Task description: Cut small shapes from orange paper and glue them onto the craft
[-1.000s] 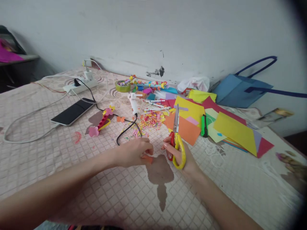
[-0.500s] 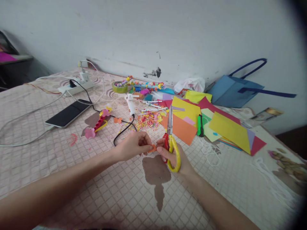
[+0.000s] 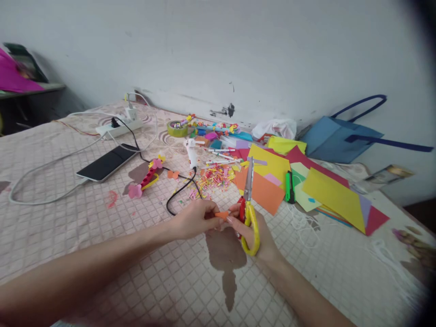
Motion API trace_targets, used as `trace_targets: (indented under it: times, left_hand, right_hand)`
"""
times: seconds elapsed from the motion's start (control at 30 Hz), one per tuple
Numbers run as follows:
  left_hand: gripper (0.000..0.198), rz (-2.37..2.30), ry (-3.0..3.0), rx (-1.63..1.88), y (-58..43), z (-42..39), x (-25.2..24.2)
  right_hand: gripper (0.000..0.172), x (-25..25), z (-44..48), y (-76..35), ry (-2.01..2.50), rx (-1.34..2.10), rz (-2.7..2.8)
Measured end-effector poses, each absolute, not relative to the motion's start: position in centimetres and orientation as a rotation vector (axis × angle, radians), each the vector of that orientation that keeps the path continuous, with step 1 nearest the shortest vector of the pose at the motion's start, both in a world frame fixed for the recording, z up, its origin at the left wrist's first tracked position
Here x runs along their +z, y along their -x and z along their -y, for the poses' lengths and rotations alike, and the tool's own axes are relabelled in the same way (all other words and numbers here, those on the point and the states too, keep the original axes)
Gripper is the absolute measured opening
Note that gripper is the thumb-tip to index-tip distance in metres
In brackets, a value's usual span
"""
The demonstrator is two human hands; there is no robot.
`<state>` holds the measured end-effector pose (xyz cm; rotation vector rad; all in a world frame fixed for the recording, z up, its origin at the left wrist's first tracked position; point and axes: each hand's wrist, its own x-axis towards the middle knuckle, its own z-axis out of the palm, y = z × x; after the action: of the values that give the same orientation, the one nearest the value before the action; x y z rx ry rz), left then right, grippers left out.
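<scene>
While your left hand (image 3: 197, 219) pinches orange paper piece (image 3: 222, 215), right hand (image 3: 264, 238) curls round red-and-yellow scissors (image 3: 250, 207), its fingertips at paper's other end. Scissors look closed, tips pointing away from you. Paper sits between hands. Step seems finger-work, not cutting; next move calls for steady pinch, blades clear of fingers. Beyond: paper scraps (image 3: 214, 179), glue gun (image 3: 191, 154), orange sheet (image 3: 267, 195).

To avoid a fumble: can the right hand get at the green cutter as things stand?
Probably not cleanly: the green cutter lies nearby with nothing seen covering it, but the right hand holds the scissors and is also at the orange scrap.
</scene>
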<state>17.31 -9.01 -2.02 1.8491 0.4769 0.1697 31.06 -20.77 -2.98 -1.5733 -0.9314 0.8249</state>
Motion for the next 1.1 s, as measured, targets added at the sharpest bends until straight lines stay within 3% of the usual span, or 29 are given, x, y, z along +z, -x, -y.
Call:
trace_targets:
  times: [0.27,0.7,1.1]
  left_hand:
    - [0.029,-0.451,-1.663,0.203,-17.5,8.9,-1.7]
    - [0.028,-0.511,-1.282,0.427,-17.6,7.6,-0.5]
    - [0.023,-0.469,-1.134,0.647,-17.1,7.2,1.5]
  right_hand:
    - [0.023,-2.7,20.7,-31.0,1.573,0.829,0.930]
    - [0.043,-3.1,21.0,-31.0,1.454,0.952,0.937]
    - [0.032,-2.4,21.7,-30.4,1.674,0.885,1.255]
